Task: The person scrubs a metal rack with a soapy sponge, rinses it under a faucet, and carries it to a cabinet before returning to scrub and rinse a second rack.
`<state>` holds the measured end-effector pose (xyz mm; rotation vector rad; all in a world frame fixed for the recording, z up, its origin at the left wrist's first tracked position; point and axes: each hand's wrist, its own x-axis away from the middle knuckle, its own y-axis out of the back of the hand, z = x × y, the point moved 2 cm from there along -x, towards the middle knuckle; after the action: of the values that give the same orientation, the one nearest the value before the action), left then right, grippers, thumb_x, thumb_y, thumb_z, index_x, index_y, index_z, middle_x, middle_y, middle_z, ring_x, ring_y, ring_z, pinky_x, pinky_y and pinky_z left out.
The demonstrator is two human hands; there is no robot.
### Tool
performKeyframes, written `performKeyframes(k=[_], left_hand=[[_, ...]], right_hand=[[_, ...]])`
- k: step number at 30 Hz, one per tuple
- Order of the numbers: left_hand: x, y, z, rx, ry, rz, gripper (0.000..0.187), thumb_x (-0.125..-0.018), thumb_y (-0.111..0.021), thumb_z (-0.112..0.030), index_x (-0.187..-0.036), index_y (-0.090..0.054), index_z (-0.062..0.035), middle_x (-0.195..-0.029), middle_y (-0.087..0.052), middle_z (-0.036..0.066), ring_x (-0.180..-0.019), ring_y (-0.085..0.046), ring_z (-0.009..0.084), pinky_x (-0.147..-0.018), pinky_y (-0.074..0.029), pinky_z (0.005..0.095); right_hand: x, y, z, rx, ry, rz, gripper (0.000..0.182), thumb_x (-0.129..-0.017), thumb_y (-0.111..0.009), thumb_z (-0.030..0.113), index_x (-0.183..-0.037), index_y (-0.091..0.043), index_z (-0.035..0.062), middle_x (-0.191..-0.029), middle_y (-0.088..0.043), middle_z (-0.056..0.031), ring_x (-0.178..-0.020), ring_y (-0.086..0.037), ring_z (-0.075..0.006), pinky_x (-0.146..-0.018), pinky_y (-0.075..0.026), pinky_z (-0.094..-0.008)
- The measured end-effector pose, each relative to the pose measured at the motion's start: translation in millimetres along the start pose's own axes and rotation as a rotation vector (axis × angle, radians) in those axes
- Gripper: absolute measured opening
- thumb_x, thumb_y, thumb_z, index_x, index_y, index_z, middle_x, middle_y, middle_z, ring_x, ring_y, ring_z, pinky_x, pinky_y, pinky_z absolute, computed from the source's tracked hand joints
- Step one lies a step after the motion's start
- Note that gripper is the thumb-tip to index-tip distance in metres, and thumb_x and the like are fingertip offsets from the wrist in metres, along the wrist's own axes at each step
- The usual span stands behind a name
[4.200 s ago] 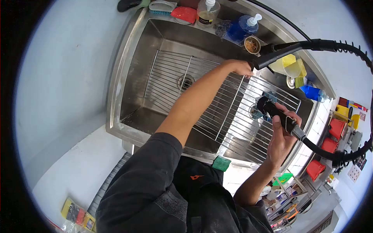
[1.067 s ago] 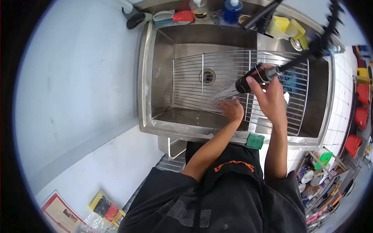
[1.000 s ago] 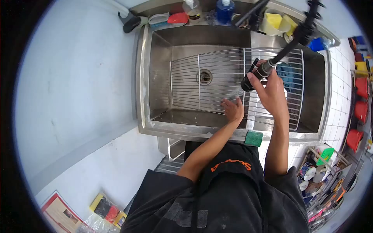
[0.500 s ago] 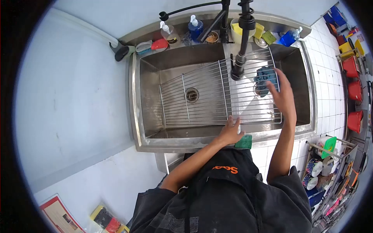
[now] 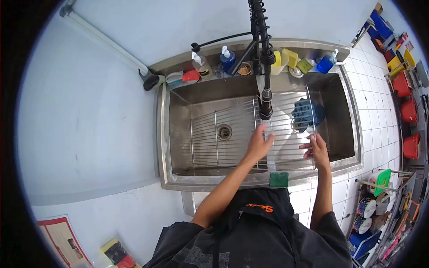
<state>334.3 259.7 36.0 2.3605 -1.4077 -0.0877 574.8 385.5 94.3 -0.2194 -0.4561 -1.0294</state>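
Note:
A large metal wire rack [image 5: 286, 152] lies across the double sink [image 5: 163, 134], spanning both basins over the divider. My right hand [image 5: 320, 152] has its fingers around the rack's right end bar. Just below the black spray nozzle [image 5: 266, 109] is my left hand [image 5: 259, 145], above the rack with thumb and fingers apart; it holds nothing that I can see. Beneath the rack's right part a dark blue cloth [image 5: 304, 111] lies in the right basin near its drain. The left basin's drain [image 5: 224, 131] shows through the wires.
A green scouring pad [image 5: 279, 179] rests on the front rim. Along the back ledge stand a clear pump bottle [image 5: 202, 66], blue soap bottles [image 5: 228, 59], a red-and-grey brush [image 5: 190, 77] and yellow sponges [image 5: 290, 59]. To the right, shelves hold red bins [image 5: 409, 110].
My left hand has moved from the rack's front edge up toward the nozzle. My right hand has come down along the right end bar and closed on it. The view has shifted slightly.

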Motion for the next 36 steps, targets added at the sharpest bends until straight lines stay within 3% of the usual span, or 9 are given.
performKeyframes(k=[8, 12, 18, 24, 27, 28, 31, 32, 36], left_hand=[[-59.4, 28.1, -35.0, -0.122, -0.197, -0.185, 0.075, -0.092, -0.069, -0.042, -0.142, -0.037, 0.0031, -0.137, -0.051, 0.03, -0.127, -0.05, 0.0459, -0.104, -0.043, 0.05], [-114.1, 30.5, -43.4, -0.24, -0.136, -0.217, 0.052, -0.097, -0.061, -0.042, -0.124, -0.048, 0.0017, -0.12, -0.062, 0.027, -0.111, -0.06, 0.0465, -0.088, -0.05, 0.0556], [-147.5, 35.3, -91.4, -0.523, 0.021, -0.083, 0.057, -0.097, -0.057, -0.045, -0.132, -0.048, -0.0005, -0.128, -0.06, 0.025, -0.115, -0.06, 0.0417, -0.096, -0.048, 0.0572], [-192.4, 44.5, -66.1, -0.347, -0.249, 0.295, 0.053, -0.099, -0.055, -0.038, -0.14, -0.051, -0.0032, -0.139, -0.056, 0.022, -0.128, -0.054, 0.0346, -0.106, -0.044, 0.0429], [-178.5, 78.2, -77.4, -0.062, 0.109, 0.484, 0.047, -0.098, -0.058, -0.036, -0.129, -0.061, -0.0013, -0.13, -0.064, 0.017, -0.119, -0.06, 0.0281, -0.102, -0.046, 0.0364], [-203.1, 97.5, -62.1, -0.351, -0.314, 0.569, 0.044, -0.098, -0.058, -0.035, -0.126, -0.063, -0.0017, -0.126, -0.066, 0.013, -0.114, -0.061, 0.0247, -0.099, -0.046, 0.0343], [-155.3, 155.8, -70.6, -0.111, 0.082, 0.355, 0.042, -0.1, -0.055, -0.036, -0.127, -0.066, -0.0057, -0.123, -0.067, 0.005, -0.111, -0.059, 0.017, -0.095, -0.045, 0.0328], [-123.3, 180.6, -90.3, -0.062, -0.018, 0.297, 0.053, -0.1, -0.055, -0.047, -0.119, -0.068, 0.0015, -0.116, -0.07, 0.011, -0.1, -0.062, 0.0179, -0.089, -0.047, 0.0327], [24.6, 280.0, -183.6, 0.107, 0.095, 0.15, 0.06, -0.102, -0.042, -0.054, -0.145, -0.049, -0.0119, -0.144, -0.055, 0.009, -0.126, -0.052, 0.024, -0.104, -0.041, 0.0429]], right_hand=[[54.4, -13.6, 7.6, -0.134, 0.013, -0.065, 0.02, -0.106, -0.051, 0.027, -0.116, -0.053, 0.0102, -0.075, -0.07, -0.0114, -0.044, -0.048, -0.007, -0.042, -0.037, -0.021], [67.6, -26.5, 19.3, -0.267, -0.004, -0.038, 0.017, -0.105, -0.053, 0.027, -0.116, -0.052, 0.0139, -0.075, -0.069, -0.011, -0.046, -0.043, -0.0059, -0.045, -0.036, -0.0216], [101.3, -56.3, 47.4, -0.345, 0.026, 0.039, 0.015, -0.107, -0.048, 0.022, -0.119, -0.05, 0.014, -0.083, -0.07, -0.0146, -0.051, -0.049, -0.0075, -0.05, -0.042, -0.0227], [148.2, -103.1, 87.7, -0.425, 0.042, 0.353, 0.022, -0.107, -0.045, 0.019, -0.127, -0.04, 0.0122, -0.099, -0.071, -0.0211, -0.069, -0.067, -0.0198, -0.067, -0.054, -0.0313], [168.4, -130.6, 111.0, -0.416, 0.07, 0.542, 0.031, -0.107, -0.045, 0.017, -0.135, -0.034, 0.0111, -0.112, -0.067, -0.022, -0.09, -0.068, -0.022, -0.077, -0.055, -0.0328], [173.8, -141.8, 119.3, -0.415, 0.082, 0.603, 0.035, -0.107, -0.046, 0.016, -0.139, -0.031, 0.0105, -0.117, -0.066, -0.0217, -0.099, -0.068, -0.0224, -0.081, -0.054, -0.0327], [188.1, -182.6, 144.2, -0.302, 0.238, 0.778, 0.052, -0.106, -0.047, 0.013, -0.15, -0.02, 0.0075, -0.124, -0.063, -0.02, -0.11, -0.065, -0.022, -0.085, -0.052, -0.033], [191.6, -198.4, 146.6, -0.318, 0.299, 0.812, 0.055, -0.106, -0.047, 0.014, -0.152, -0.016, 0.0078, -0.124, -0.063, -0.0194, -0.11, -0.064, -0.0219, -0.088, -0.051, -0.0339], [199.5, -259.7, 166.8, -0.327, 0.46, 0.894, 0.066, -0.107, -0.046, 0.017, -0.156, -0.004, 0.005, -0.122, -0.063, -0.0206, -0.106, -0.065, -0.0245, -0.093, -0.049, -0.0367]])
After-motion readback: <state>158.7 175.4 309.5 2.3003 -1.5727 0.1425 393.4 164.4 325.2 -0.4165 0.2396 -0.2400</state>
